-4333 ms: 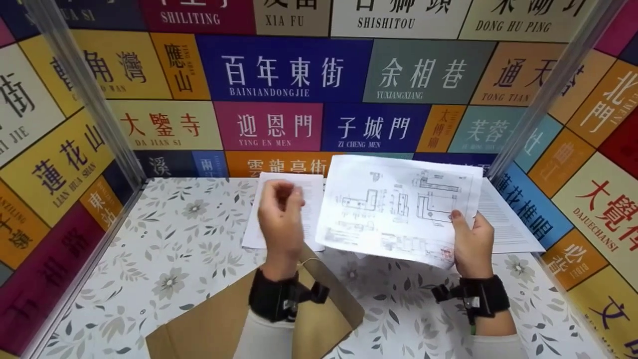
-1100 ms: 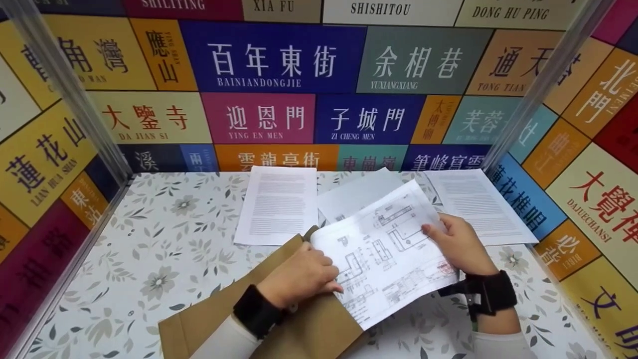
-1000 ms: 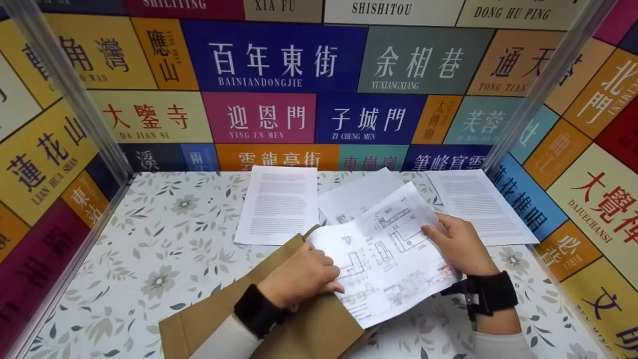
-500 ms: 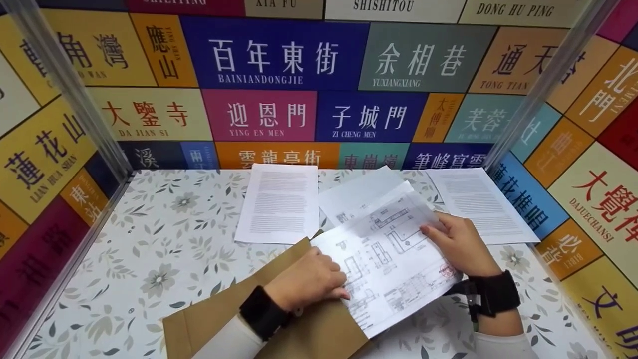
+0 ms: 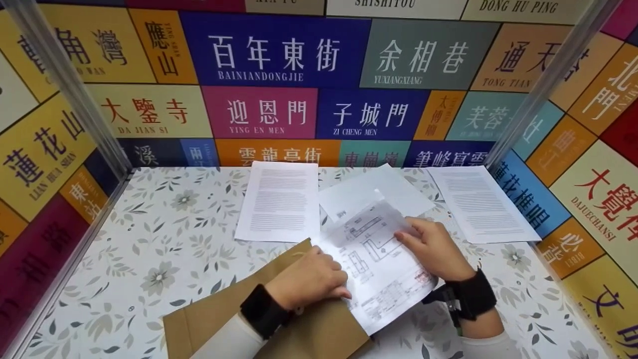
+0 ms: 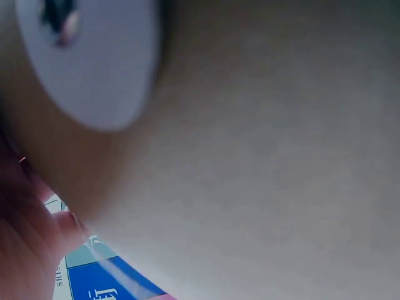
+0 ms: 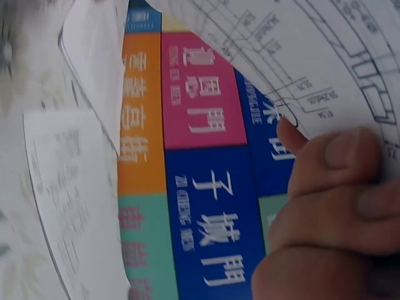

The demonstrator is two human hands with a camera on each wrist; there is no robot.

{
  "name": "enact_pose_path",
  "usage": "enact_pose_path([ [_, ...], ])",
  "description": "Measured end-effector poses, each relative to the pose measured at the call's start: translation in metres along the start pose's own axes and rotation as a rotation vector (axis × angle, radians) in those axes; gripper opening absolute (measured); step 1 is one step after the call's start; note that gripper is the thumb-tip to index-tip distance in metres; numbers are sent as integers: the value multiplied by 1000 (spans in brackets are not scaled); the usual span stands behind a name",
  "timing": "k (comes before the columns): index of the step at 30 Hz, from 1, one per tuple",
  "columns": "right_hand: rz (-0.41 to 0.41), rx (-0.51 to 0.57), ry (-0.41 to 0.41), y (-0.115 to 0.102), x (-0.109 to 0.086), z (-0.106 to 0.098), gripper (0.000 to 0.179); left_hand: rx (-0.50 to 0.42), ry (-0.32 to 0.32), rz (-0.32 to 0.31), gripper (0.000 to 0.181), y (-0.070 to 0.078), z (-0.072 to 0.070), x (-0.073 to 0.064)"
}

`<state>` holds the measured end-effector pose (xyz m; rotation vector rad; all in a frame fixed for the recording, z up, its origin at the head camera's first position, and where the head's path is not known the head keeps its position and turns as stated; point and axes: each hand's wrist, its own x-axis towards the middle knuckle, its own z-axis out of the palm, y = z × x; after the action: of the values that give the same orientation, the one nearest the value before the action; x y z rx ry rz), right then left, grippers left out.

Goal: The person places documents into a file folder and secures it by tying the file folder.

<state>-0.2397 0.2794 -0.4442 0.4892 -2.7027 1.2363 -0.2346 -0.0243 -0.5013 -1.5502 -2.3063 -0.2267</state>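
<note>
A brown paper envelope (image 5: 319, 326) lies slanted on the table, its opening facing up and right. My left hand (image 5: 309, 279) grips the envelope at that opening, fingers curled over the edge. A white sheet with technical drawings (image 5: 386, 264) and a red stamp sits with its left part inside the envelope. My right hand (image 5: 438, 247) pinches the sheet's right side, thumb on top. In the right wrist view the curled fingers (image 7: 325, 212) are under the drawing's edge. The left wrist view is filled by the envelope's surface with a round white button (image 6: 100, 75).
A stack of printed text pages (image 5: 279, 199) lies at the back left, another text page (image 5: 483, 204) at the back right. Between them is a mostly blank sheet (image 5: 369, 187). Walls covered in colourful street-name signs (image 5: 279, 55) enclose the floral-patterned table (image 5: 164, 279).
The left hand came down from the air onto the envelope. The drawing sheet went from above the table into the opening; lately the right hand slid it left and deeper in.
</note>
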Motion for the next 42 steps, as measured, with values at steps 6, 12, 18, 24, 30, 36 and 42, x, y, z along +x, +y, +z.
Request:
enact_pose_path([
  [6, 56, -39, 9, 3, -3, -10, 22, 10, 3, -4, 45, -1, -2, 2],
  [12, 62, -70, 38, 4, -10, -25, 26, 41, -1, -15, 45, 0, -3, 1],
  [18, 58, 40, -18, -1, -3, -6, 27, 56, 18, 15, 45, 1, -6, 1],
  [24, 41, -86, -41, -3, 1, 2, 16, 74, 17, -2, 46, 0, -7, 0],
  [30, 82, -31, -43, 0, -2, 0, 23, 67, -8, 13, 46, 4, -6, 2],
  [36, 116, 120, -125, 6, 5, 13, 32, 87, -6, 6, 46, 4, -8, 1],
  [42, 166, 289, -168, 16, 4, 5, 34, 41, 0, 45, 45, 4, -9, 0],
])
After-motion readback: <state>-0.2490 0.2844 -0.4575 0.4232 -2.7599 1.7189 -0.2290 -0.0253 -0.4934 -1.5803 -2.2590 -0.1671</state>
